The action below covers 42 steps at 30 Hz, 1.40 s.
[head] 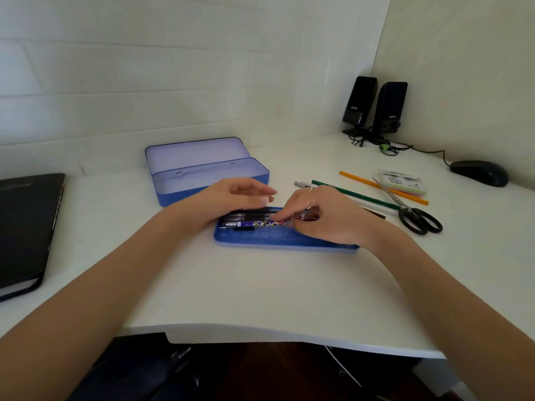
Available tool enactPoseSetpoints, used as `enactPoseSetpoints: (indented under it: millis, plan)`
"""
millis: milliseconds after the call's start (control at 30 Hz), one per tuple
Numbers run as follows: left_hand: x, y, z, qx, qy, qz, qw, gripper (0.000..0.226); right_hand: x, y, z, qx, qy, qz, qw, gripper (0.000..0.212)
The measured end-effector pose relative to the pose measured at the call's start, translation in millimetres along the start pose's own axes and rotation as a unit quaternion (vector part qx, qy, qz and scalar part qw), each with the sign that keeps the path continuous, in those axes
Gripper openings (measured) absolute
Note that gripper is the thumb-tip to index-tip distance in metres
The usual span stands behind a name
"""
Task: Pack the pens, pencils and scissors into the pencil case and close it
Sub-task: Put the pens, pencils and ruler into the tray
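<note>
Hiding part of the pens [249, 220] in the blue tray [260, 237], right hand [321, 215] pinches them, left hand [231, 195] hovers relaxed

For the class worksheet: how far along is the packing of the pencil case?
Done: several pens lie in the blue tray. In hand: the right hand is setting them in place; the left hand hovers open. Left: green pencil, orange pencil and scissors are on the desk; the open case is unclosed.
</note>
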<state>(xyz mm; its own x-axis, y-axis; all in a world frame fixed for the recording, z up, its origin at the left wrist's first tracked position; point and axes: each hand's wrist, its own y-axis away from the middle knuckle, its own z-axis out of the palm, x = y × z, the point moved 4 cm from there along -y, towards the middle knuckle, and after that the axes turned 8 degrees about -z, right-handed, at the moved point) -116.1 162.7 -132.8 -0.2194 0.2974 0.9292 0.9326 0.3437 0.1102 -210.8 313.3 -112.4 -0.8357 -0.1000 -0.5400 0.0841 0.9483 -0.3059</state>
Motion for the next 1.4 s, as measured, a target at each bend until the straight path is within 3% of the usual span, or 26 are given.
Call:
enactPoseSetpoints:
  millis: [100,200,600,700,767,900,1000,1067,1400]
  plan:
    - [1,3,1,-0.047,-0.07,0.023,0.996,0.041,-5,-3,3,0.02,-0.042,-0.01,0.999,0.021]
    - [1,5,2,-0.081,-0.1,0.021,0.991,0.051,-7,-7,9,0.024,0.021,-0.024,0.999,0.014]
    - [3,10,3,-0.08,-0.133,0.032,0.987,0.046,1,-6,5,-0.008,0.023,0.0,1.0,0.006]
    - [3,10,4,-0.083,-0.137,0.028,0.987,0.048,1,-6,8,0.004,0.004,0.006,1.0,0.003]
    - [2,9,4,-0.08,-0.137,0.027,0.987,0.047,5,-7,-1,0.06,0.011,0.014,0.998,0.001]
    - [1,9,3,-0.07,-0.142,0.018,0.987,0.045,36,4,-43,0.22,0.137,0.118,0.959,0.012]
    - [1,9,3,-0.067,-0.146,0.018,0.987,0.044,66,20,-58,0.167,0.27,0.244,0.916,0.026]
    - [1,8,3,-0.064,-0.144,0.016,0.987,0.044,74,26,-60,0.129,0.291,0.293,0.902,0.028]
    - [1,9,3,-0.06,-0.146,0.021,0.987,0.043,93,29,-61,0.125,0.257,0.348,0.893,0.035]
